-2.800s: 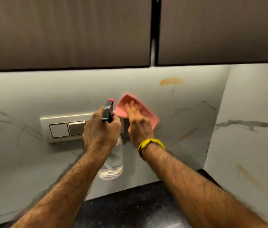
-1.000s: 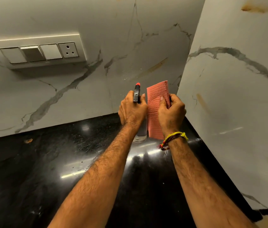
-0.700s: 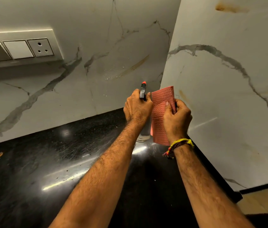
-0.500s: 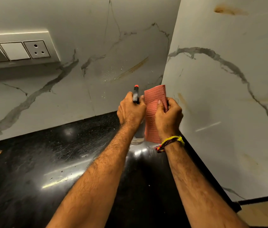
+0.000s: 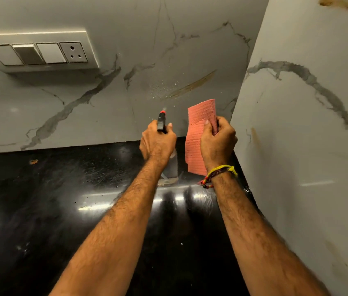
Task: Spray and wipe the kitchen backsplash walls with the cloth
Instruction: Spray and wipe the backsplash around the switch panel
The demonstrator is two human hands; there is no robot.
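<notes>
Two marble backsplash walls (image 5: 126, 116) meet at the counter's (image 5: 40, 199) back right corner. I count four brown streaks across them, the nearest (image 5: 192, 85) ringed with droplets. So this looks like the spraying step; wiping that streak should follow. One cloth (image 5: 198, 133) hangs pinched in the right hand (image 5: 216, 144). One spray bottle (image 5: 162, 122), over the counter's back edge, is gripped by the left hand (image 5: 157, 144).

Since 2.8 s ago the right hand (image 5: 216, 142) has lifted the pink cloth (image 5: 198, 133) off the back wall and now pinches it hanging upright. The left hand (image 5: 158, 142) has brought the spray bottle (image 5: 164, 133) lower, near the corner at frame centre, and fine droplets (image 5: 162, 86) now speckle the marble beside the brown streak (image 5: 192, 85).
</notes>
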